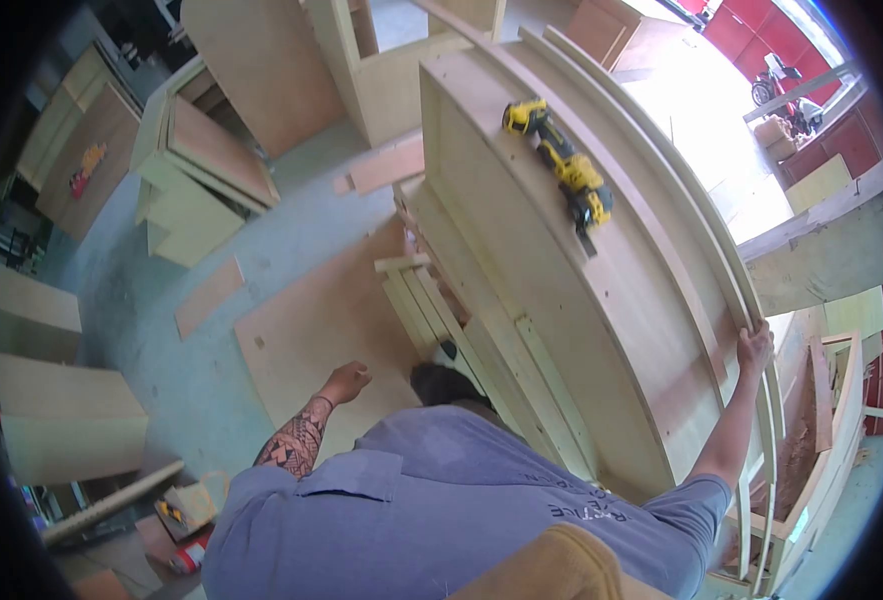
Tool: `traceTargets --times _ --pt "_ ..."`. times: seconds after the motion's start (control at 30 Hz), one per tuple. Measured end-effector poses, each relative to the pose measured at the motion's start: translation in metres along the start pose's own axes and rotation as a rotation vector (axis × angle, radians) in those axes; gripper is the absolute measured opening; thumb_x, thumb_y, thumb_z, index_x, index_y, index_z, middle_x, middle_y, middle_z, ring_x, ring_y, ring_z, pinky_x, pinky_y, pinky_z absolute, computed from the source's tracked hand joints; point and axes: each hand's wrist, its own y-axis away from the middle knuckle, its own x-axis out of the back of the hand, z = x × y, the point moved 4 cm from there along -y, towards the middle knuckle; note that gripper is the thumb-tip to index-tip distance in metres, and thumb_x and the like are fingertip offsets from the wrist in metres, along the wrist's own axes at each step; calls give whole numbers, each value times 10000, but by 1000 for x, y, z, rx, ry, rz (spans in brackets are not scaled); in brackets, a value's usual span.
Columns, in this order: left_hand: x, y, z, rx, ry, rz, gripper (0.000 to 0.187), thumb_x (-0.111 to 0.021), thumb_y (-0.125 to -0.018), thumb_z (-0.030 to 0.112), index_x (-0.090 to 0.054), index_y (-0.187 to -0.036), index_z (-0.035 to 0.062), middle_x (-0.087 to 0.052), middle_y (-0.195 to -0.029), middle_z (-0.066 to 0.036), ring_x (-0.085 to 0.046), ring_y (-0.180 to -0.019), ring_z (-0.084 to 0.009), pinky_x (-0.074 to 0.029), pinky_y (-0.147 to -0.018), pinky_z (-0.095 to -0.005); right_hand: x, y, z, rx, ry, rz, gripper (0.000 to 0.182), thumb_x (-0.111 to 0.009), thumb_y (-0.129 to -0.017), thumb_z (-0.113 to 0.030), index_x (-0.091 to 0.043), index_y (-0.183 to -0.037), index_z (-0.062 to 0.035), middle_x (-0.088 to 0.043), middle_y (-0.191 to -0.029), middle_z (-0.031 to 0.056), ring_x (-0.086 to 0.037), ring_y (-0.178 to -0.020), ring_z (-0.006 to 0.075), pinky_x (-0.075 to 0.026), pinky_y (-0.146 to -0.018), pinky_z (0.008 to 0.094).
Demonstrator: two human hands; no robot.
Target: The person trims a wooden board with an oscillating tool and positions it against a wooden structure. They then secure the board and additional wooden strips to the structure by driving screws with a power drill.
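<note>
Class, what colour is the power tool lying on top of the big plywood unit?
Yellow and black; the power tool shows best in the head view.

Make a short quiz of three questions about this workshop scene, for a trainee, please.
1. True or false: the yellow power tool lies on the floor.
2. What does the co-worker's raised hand touch? A) the curved wooden strips B) a hammer C) a paint can
3. Which arm of the co-worker bears a tattoo?

Key
1. False: it lies on the large curved panel.
2. A
3. The arm stretched down toward the floor, ending in a closed hand.
</note>
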Motion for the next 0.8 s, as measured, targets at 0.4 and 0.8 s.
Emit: traceTargets --times 0.4,0.8 --pt "218 -150 75 -50 -141 110 466 -711 -1018 308 -676 -1388 27 -770 -1236 -235 -742 -1178 -364 -573 -1026 -436 1 -20 -153 -121 28 -70 577 -853 -840 -387 -699 -1356 -178 -640 -1284 163 -644 -1236 395 -398 -1144 646" --pt "349 -267 528 -1240 -226 403 553 -726 -1026 256 -571 -1509 35 -623 -1459 -240 -593 -1355 -417 -477 -1148 -494 87 63 -289 71 -452 366 490 -912 -844 -266 -734 -1244 -47 -705 -1157 203 -648 -1143 402 -501 -1014 526"
